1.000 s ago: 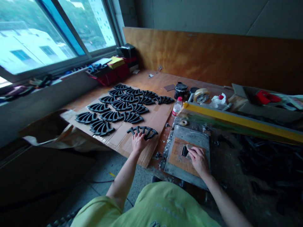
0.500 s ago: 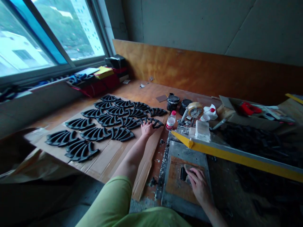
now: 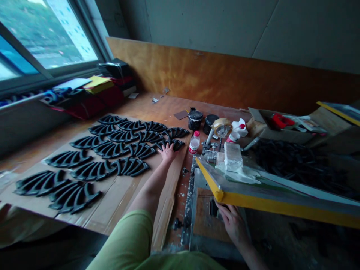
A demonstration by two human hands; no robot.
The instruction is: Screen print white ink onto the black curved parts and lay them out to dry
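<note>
well, the left hand (image 3: 168,153) lies on a black fan-shaped piece (image 3: 176,144) at the near end of the rows, its fingers (image 3: 165,149) spread wide over it, not visibly gripping. that piece sits on a cardboard sheet (image 3: 118,202) among many matching pieces set out in staggered rows. the right hand (image 3: 232,221) is down by a wooden platen (image 3: 206,221) beneath a tilted yellow screen frame (image 3: 278,200), its fingers (image 3: 222,212) curled just beside a small black piece (image 3: 213,208); whether they hold it, i cannot tell. a white block (image 3: 233,157) sits on the frame. the cardboard lies on a paint-spattered wooden workbench (image 3: 152,107), backed by an orange plywood board (image 3: 197,71) against grey panelled walls (image 3: 210,22). further along stand a plastic water bottle (image 3: 194,143), a black tin (image 3: 195,120), a roll of masking tape (image 3: 222,127), a spray bottle (image 3: 238,129) and a cardboard box (image 3: 281,133); a heap of black pieces (image 3: 295,165) lies right of the frame. a window (image 3: 47,33) runs along the left, its sill piled with red bags (image 3: 84,107) and yellow notepads (image 3: 97,83).
</note>
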